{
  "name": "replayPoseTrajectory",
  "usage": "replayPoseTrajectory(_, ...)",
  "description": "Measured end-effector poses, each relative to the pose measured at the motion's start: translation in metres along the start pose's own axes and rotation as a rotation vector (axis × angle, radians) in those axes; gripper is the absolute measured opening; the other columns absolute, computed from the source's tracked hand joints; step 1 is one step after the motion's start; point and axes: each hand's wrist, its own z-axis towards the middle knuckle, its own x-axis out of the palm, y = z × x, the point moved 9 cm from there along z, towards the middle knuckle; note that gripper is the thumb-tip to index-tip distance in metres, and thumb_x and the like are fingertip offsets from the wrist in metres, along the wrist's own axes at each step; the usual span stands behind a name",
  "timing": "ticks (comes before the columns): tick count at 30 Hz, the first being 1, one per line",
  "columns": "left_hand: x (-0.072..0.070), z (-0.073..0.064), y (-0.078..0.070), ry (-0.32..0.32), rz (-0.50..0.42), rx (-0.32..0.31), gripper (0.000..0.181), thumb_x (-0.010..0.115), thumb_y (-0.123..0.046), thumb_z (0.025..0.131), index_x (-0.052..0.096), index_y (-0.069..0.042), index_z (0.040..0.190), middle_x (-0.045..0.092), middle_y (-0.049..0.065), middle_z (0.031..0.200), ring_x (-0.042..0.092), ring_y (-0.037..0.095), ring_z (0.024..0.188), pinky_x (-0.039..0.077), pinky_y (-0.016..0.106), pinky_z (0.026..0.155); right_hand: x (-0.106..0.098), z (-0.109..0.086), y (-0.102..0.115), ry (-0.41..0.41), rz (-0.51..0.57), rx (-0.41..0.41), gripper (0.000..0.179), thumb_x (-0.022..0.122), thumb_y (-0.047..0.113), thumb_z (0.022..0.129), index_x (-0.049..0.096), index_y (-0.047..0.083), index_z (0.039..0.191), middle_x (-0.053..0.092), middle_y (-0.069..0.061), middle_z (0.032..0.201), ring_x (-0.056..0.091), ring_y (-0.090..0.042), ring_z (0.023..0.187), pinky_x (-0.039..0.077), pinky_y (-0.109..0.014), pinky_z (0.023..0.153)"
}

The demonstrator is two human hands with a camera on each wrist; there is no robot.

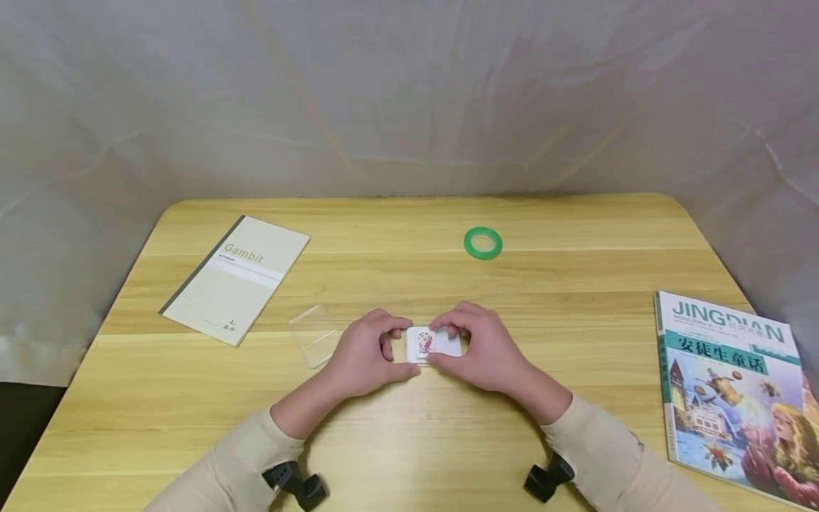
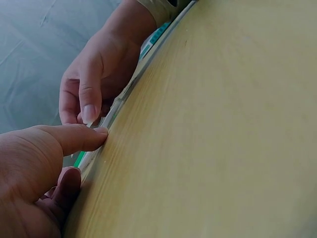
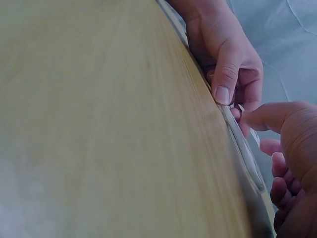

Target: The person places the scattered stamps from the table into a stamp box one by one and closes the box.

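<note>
One notebook (image 1: pixel 237 281) lies leftmost, then one clear plastic cover (image 1: pixel 316 340), just beside the left hand (image 1: pixel 365 355). That hand's thumb and fingers clasp the left end of one small white case (image 1: pixel 453 346) — it lies between the two hands on the one table (image 1: pixel 409 441). One picture card (image 1: pixel 425 343) sits over the case, its right side pinched by the right hand (image 1: pixel 488 348). Beyond that hand lies one green tape roll (image 1: pixel 471 245) — and far right, one book (image 1: pixel 729 398).

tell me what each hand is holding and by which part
The left hand holds the flat case by its left end; the right hand appears to pinch a printed card by its near and far edges.
</note>
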Motion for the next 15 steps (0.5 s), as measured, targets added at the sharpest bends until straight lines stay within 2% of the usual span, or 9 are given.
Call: replayPoseTrajectory(15, 0.0000, -0.0001, -0.0005, -0.002, -0.002, 0.002, 0.061, 0.096, -0.021, 0.065, 0.070, -0.005, 0.118, 0.054, -0.004, 0.090, 0.053, 0.005, 0.061, 0.048, 0.029, 0.062, 0.0050, 0.0002, -0.0046, 0.022, -0.027, 0.013, 0.038, 0.092, 0.022, 0.068, 0.075, 0.013, 0.100, 0.056, 0.004, 0.081, 0.050, -0.014, 0.071, 0.044, -0.030, 0.061)
